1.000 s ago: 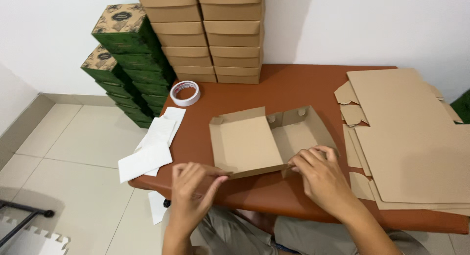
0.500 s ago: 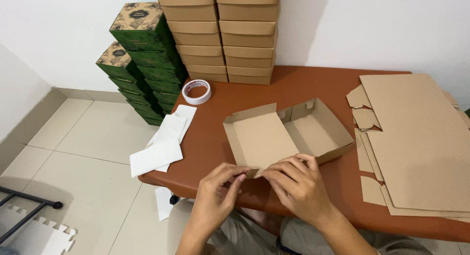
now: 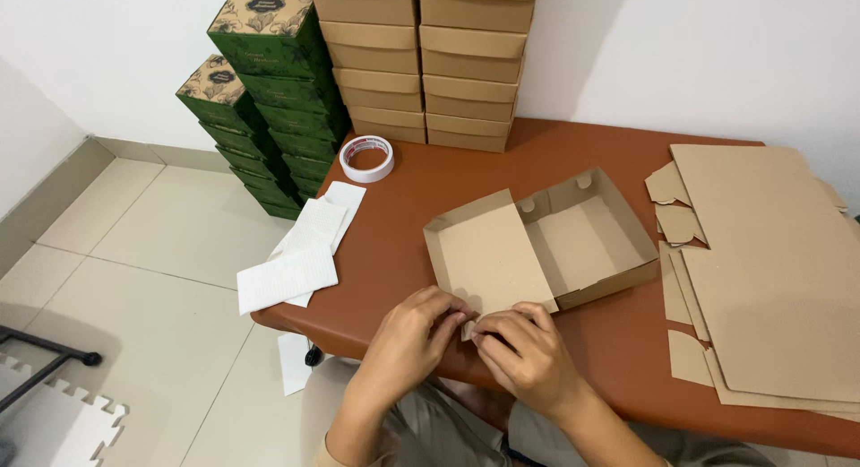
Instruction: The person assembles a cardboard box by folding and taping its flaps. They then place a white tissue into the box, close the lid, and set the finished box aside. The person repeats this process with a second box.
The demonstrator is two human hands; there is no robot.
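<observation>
While both hands pinch the near flap, the cardboard box point(image 3: 546, 247) sits open on the brown desk point(image 3: 421, 185).

Left hand point(image 3: 414, 328) and right hand point(image 3: 528, 350) are both curled tight, fingertips gripping the box's front edge close to the desk's near side. Flat cardboard sheets point(image 3: 770, 270) lie to the right, a tape roll point(image 3: 368, 158) and white paper sheets point(image 3: 300, 252) to the left, stacked boxes point(image 3: 425, 64) at the back.
</observation>
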